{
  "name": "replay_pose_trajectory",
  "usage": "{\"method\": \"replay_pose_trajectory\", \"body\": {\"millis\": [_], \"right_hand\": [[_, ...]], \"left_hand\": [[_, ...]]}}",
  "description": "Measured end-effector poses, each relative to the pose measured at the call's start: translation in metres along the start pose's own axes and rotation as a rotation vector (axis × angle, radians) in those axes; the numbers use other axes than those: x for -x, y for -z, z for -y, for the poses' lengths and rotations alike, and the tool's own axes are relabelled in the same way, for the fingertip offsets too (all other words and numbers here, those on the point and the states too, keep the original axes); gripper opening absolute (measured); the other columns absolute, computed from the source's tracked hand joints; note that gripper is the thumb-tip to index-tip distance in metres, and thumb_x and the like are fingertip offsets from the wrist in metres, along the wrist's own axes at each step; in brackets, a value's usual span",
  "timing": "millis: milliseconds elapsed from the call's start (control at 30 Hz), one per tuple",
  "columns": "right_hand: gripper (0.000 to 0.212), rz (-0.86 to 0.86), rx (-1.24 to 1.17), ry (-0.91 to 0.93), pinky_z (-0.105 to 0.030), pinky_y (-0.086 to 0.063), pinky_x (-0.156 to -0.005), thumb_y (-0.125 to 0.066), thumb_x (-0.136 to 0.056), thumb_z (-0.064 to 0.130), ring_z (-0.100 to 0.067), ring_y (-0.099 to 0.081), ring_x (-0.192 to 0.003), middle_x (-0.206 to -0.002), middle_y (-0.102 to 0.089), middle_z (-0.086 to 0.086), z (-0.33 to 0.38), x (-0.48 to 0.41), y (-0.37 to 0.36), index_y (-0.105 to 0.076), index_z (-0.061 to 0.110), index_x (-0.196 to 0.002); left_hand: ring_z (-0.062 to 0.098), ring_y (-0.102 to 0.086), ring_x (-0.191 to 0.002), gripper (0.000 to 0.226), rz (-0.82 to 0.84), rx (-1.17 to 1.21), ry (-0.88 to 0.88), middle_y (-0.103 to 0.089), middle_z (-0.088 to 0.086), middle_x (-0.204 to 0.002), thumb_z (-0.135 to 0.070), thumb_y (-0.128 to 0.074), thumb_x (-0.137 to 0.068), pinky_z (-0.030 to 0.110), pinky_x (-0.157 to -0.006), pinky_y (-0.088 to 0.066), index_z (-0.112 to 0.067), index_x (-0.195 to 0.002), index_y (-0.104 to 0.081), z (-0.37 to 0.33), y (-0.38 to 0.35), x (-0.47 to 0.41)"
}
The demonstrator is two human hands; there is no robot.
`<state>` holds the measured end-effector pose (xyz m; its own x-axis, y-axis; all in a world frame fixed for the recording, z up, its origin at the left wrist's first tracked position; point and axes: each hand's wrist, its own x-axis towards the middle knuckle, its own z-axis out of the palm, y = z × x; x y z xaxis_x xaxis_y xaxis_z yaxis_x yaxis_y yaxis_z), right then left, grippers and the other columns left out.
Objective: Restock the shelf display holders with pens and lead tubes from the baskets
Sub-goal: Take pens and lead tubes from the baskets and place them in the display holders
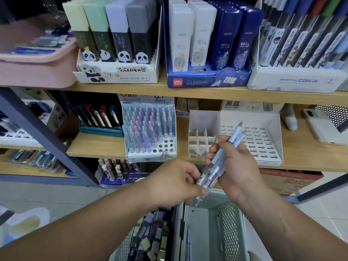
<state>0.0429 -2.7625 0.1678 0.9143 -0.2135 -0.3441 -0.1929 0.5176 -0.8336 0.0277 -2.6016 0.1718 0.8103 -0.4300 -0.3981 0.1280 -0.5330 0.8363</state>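
My right hand grips a small bundle of light-blue pens, their tips pointing up toward the shelf. My left hand pinches the lower end of one pen in that bundle. Both hands hover over a pale green basket holding a few loose pens. A second basket to its left is packed with lead tubes. On the middle shelf stands a pen holder mostly full of pastel pens, with empty holes at its front right. A white slotted display holder right of it has no pens in it.
A small white divider box sits between the two holders. The top shelf carries panda lead boxes, blue and white Deli boxes and a pink basket. A phone lies on the middle shelf at right. A dark shelf post slants at left.
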Motion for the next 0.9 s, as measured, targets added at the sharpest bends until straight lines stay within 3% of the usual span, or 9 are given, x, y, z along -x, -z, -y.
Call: {"method": "replay_pose_trajectory", "body": {"millis": [67, 133, 200, 333, 533, 733, 833, 900], "right_hand": [[0.008, -0.011, 0.007, -0.007, -0.034, -0.060, -0.059, -0.052, -0.104, 0.012, -0.029, -0.074, -0.072, -0.067, -0.066, -0.008, -0.002, 0.001, -0.001, -0.059, 0.014, -0.101], [0.005, -0.015, 0.014, -0.024, -0.036, -0.061, -0.062, -0.053, -0.105, 0.014, -0.035, -0.076, -0.081, -0.071, -0.070, -0.011, -0.003, 0.001, -0.003, -0.057, 0.012, -0.104], [0.006, -0.036, 0.050, -0.039, -0.037, -0.062, -0.061, -0.053, -0.105, 0.016, -0.035, -0.077, -0.081, -0.077, -0.073, -0.013, -0.004, 0.000, -0.004, -0.056, 0.010, -0.105], [0.006, -0.053, 0.160, -0.078, -0.035, -0.060, -0.055, -0.055, -0.104, 0.018, -0.029, -0.077, -0.074, -0.094, -0.073, -0.016, -0.008, 0.000, -0.005, -0.059, 0.013, -0.106], [0.007, 0.138, 0.231, -0.212, -0.030, -0.048, -0.044, -0.055, -0.104, 0.020, -0.020, -0.058, -0.050, -0.068, -0.065, -0.009, -0.012, 0.003, -0.011, -0.057, 0.014, -0.105], [0.010, 0.138, 0.271, -0.223, -0.028, -0.043, -0.043, -0.057, -0.103, 0.017, -0.020, -0.052, -0.046, -0.062, -0.059, -0.008, -0.016, 0.005, -0.011, -0.058, 0.009, -0.109], [0.005, 0.115, 0.267, -0.212, -0.028, -0.043, -0.044, -0.058, -0.102, 0.016, -0.020, -0.052, -0.046, -0.062, -0.059, -0.008, -0.014, 0.003, -0.007, -0.059, 0.011, -0.105], [0.004, 0.116, 0.268, -0.207, -0.029, -0.043, -0.043, -0.058, -0.102, 0.016, -0.020, -0.052, -0.046, -0.062, -0.058, -0.008, -0.014, 0.002, -0.005, -0.059, 0.012, -0.103]], "left_hand": [[0.016, -0.072, -0.062, 0.008, -0.040, 0.048, 0.024, -0.072, 0.011, -0.077, -0.019, -0.079, -0.086, 0.040, -0.061, -0.051, -0.017, -0.088, -0.071, 0.005, 0.002, 0.001], [0.015, -0.071, -0.061, 0.004, -0.074, 0.088, 0.029, -0.074, 0.006, -0.076, -0.017, -0.076, -0.088, 0.036, -0.059, -0.053, -0.018, -0.088, -0.073, 0.009, 0.007, 0.002], [0.014, -0.068, -0.058, 0.003, -0.129, 0.170, 0.022, -0.074, 0.003, -0.072, -0.013, -0.074, -0.089, 0.027, -0.054, -0.052, -0.016, -0.089, -0.074, 0.011, 0.015, 0.003], [0.017, -0.064, -0.055, 0.006, -0.366, 0.390, -0.048, -0.070, 0.006, -0.067, -0.005, -0.076, -0.086, 0.025, -0.052, -0.051, -0.009, -0.089, -0.073, 0.014, 0.034, 0.002], [0.017, -0.062, -0.060, 0.017, -0.527, 0.715, -0.230, -0.067, 0.010, -0.070, -0.006, -0.075, -0.086, 0.026, -0.057, -0.055, -0.016, -0.074, -0.076, 0.012, 0.055, -0.001], [0.020, -0.073, -0.068, 0.004, -0.801, 0.631, -0.301, -0.073, 0.010, -0.070, -0.006, -0.076, -0.087, 0.028, -0.060, -0.058, -0.008, -0.085, -0.072, 0.013, 0.076, -0.006], [0.021, -0.074, -0.070, 0.018, -0.969, 0.315, -0.323, -0.073, 0.005, -0.070, -0.012, -0.080, -0.084, 0.035, -0.066, -0.060, -0.026, -0.087, -0.069, 0.021, 0.091, -0.007], [0.015, -0.071, -0.070, 0.026, -1.040, 0.098, -0.337, -0.070, -0.002, -0.072, -0.017, -0.082, -0.083, 0.030, -0.069, -0.060, -0.037, -0.088, -0.065, 0.026, 0.097, -0.009]]}}
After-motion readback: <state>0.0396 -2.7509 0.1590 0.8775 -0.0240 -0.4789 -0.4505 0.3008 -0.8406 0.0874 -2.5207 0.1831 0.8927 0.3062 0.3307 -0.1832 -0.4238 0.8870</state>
